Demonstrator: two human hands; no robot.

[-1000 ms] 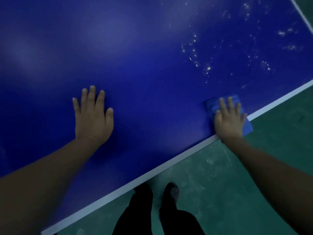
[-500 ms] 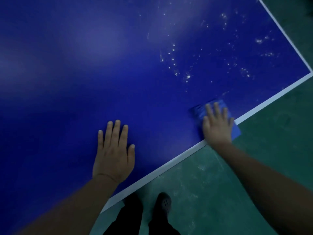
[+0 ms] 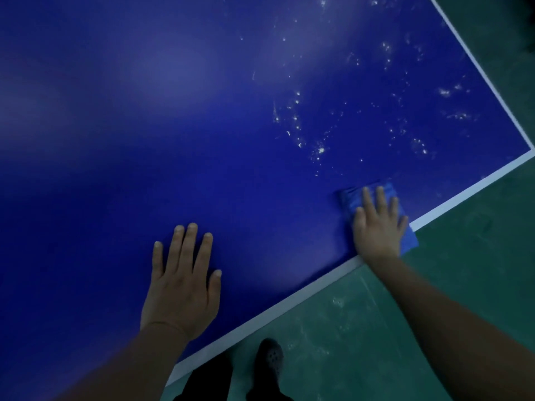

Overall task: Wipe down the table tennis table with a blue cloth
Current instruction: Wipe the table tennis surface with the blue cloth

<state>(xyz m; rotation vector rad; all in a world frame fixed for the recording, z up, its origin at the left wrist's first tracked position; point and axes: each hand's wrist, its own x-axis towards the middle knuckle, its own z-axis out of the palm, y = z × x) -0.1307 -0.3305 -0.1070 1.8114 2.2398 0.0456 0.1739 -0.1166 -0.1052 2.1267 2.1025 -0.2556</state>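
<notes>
The dark blue table tennis table (image 3: 202,140) fills most of the head view, with a white line along its near edge and right edge. My right hand (image 3: 379,227) lies flat, fingers spread, pressing a folded blue cloth (image 3: 351,198) onto the table at the near edge; part of the cloth hangs past the white line. My left hand (image 3: 181,285) rests palm-down on the bare table surface, fingers apart, holding nothing. White specks and smears (image 3: 318,149) are scattered on the table beyond the cloth, toward the right corner.
The table's corner (image 3: 531,150) is at the far right. Green floor (image 3: 434,299) lies below and right of the table edge. My dark trousers and a dark shoe (image 3: 270,357) stand on the floor close to the near edge.
The view has shifted so the table corner now shows at right. My left hand has moved right along the table, closer to the near edge. The right hand stays on the cloth at the edge.
</notes>
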